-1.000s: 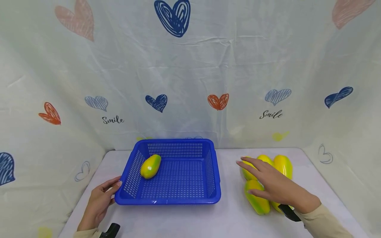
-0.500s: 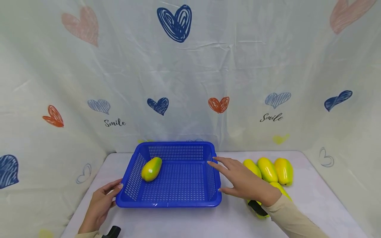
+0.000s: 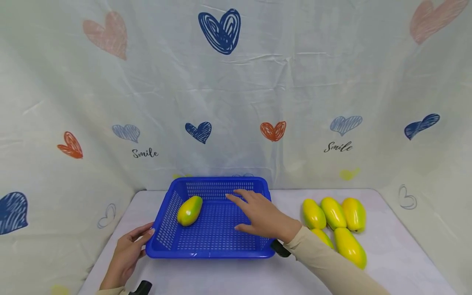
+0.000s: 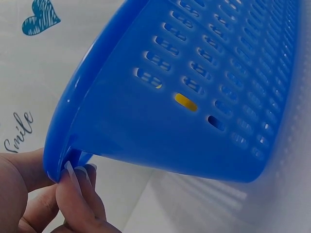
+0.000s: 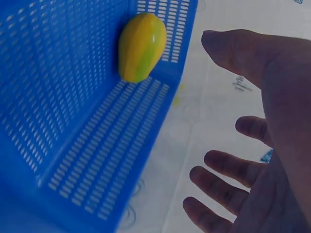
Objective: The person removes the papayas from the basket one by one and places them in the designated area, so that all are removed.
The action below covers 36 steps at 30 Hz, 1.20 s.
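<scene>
A blue plastic basket with slotted walls stands on the table. At its left rim my left hand pinches the edge between thumb and fingers; the left wrist view shows fingertips under the rim. One glossy yellow-green fruit, shaped like a mango or papaya, lies in the basket's left part. My right hand hovers over the basket's right side, fingers spread and holding nothing. In the right wrist view, the right hand is apart from the fruit.
Several similar yellow-green fruits lie grouped on the right of the white table. The right forearm's sleeve passes in front of part of them. A heart-patterned curtain hangs behind the table and at both sides.
My right hand has moved left, from above the fruits on the right to over the basket, with nothing in it. My left hand stays at the basket's rim.
</scene>
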{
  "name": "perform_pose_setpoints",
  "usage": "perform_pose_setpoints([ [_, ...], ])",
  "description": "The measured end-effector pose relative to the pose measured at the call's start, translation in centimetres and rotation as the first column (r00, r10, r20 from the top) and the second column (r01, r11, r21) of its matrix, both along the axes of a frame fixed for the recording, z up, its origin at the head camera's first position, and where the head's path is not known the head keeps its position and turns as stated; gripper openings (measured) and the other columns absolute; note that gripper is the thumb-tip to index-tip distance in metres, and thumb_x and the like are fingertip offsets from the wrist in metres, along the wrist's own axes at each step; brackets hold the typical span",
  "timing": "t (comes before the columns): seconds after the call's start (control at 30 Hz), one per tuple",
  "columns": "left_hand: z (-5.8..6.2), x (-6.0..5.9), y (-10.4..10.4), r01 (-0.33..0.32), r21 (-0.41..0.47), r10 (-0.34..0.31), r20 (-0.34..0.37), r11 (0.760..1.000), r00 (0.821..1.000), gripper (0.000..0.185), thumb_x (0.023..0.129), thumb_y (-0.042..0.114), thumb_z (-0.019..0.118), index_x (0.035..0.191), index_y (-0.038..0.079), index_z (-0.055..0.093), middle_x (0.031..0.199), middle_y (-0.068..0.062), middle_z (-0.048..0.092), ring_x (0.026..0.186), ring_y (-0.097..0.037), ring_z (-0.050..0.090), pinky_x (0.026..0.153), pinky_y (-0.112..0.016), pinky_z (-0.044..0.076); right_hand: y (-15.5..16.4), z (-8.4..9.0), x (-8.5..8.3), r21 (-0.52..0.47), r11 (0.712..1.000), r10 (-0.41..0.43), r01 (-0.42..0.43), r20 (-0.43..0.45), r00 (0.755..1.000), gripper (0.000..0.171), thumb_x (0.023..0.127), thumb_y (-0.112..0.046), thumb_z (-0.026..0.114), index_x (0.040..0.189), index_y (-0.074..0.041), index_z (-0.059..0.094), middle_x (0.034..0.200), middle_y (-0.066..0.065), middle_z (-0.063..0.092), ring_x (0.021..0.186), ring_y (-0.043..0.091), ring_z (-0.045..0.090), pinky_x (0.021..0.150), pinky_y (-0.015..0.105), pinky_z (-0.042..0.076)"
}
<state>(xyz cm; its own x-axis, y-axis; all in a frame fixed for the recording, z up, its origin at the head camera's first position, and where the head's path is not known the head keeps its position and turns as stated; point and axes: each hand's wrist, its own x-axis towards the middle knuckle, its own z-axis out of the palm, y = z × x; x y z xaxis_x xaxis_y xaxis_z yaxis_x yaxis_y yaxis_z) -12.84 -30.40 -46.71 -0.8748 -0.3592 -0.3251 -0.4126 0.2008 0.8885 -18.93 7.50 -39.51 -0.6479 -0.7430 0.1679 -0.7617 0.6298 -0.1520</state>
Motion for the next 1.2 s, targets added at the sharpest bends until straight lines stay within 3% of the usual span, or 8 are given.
perform_pose_setpoints([
  [0.7,-0.1,0.0,0.0,-0.012,0.022,0.012,-0.015,1.000,1.000,0.053,0.109,0.021,0.060,0.154,-0.005,0.048,0.147,-0.030,0.051,0.093,-0.010,0.062,0.070,-0.028,0.057,-9.5,-3.0,-2.7,0.095,0.990,-0.106,0.100,0.065,0.992,0.086,0.095,-0.057,0.075,0.162,-0.015,0.042,0.159,0.016,0.048,0.145,0.036,0.049,0.117,0.053,0.043],
  [1.2,0.2,0.2,0.2,0.005,0.020,-0.005,-0.022,1.000,1.000,0.053,0.109,0.021,0.059,0.153,-0.006,0.048,0.144,-0.027,0.054,0.092,-0.009,0.062,0.069,-0.028,0.057,-13.1,-4.5,-4.2,0.130,0.981,-0.151,0.143,0.051,0.987,0.086,0.093,-0.062,0.074,0.161,-0.018,0.045,0.149,0.014,0.055,0.134,0.030,0.056,0.111,0.043,0.049],
])
